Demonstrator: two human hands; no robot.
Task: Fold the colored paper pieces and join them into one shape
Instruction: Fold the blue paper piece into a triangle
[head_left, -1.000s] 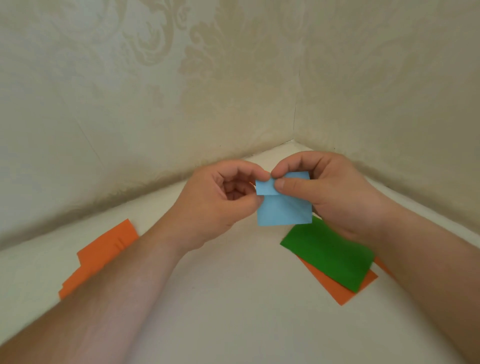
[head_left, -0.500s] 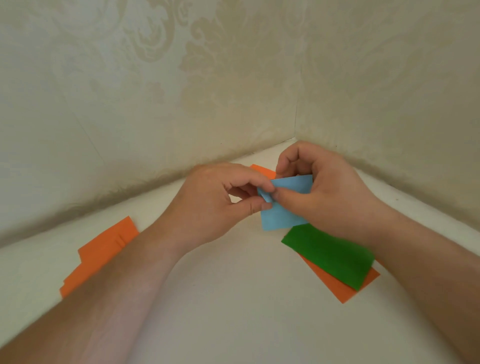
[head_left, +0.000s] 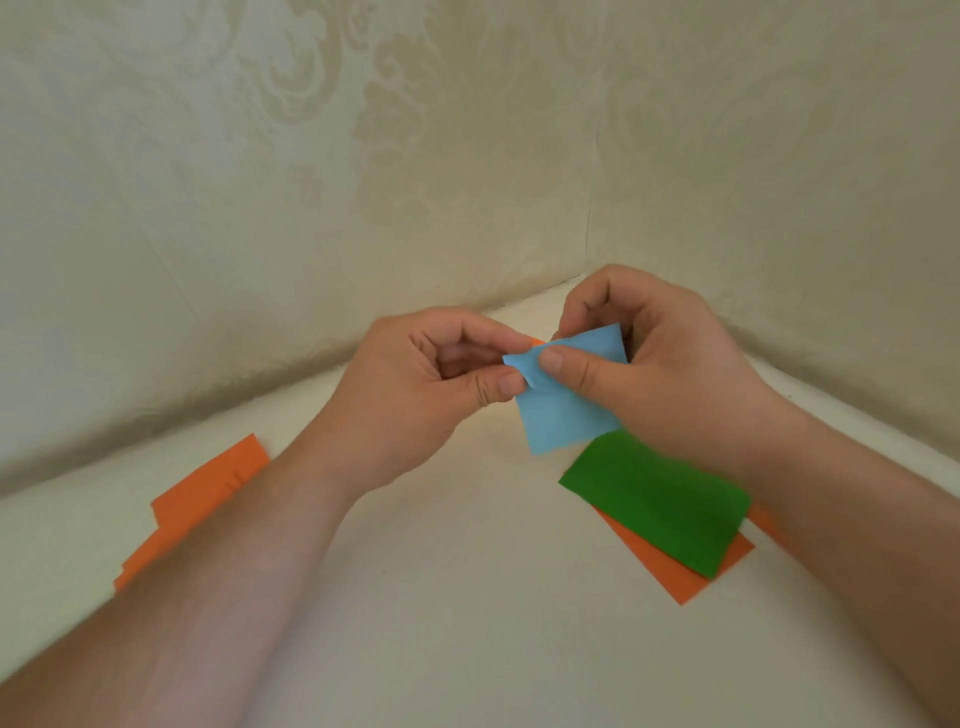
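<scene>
A small light-blue paper piece (head_left: 563, 415) is held above the white table, tilted, with its top folded over. My left hand (head_left: 415, 389) pinches its upper left corner between thumb and forefinger. My right hand (head_left: 660, 374) pinches the folded top edge, thumb in front and fingers behind. Below the blue piece a green paper (head_left: 660, 501) lies flat on an orange paper (head_left: 680, 579). An orange tip (head_left: 537, 342) shows behind the blue piece.
More orange paper pieces (head_left: 202, 499) lie stacked at the left, partly under my left forearm. The white table (head_left: 467, 623) sits in a corner between two patterned beige walls (head_left: 363, 182), which close off the far side.
The blue paper has tilted clockwise and its left corner has been pulled out to the left. My right hand has shifted slightly up and right; the view has dipped a little.
</scene>
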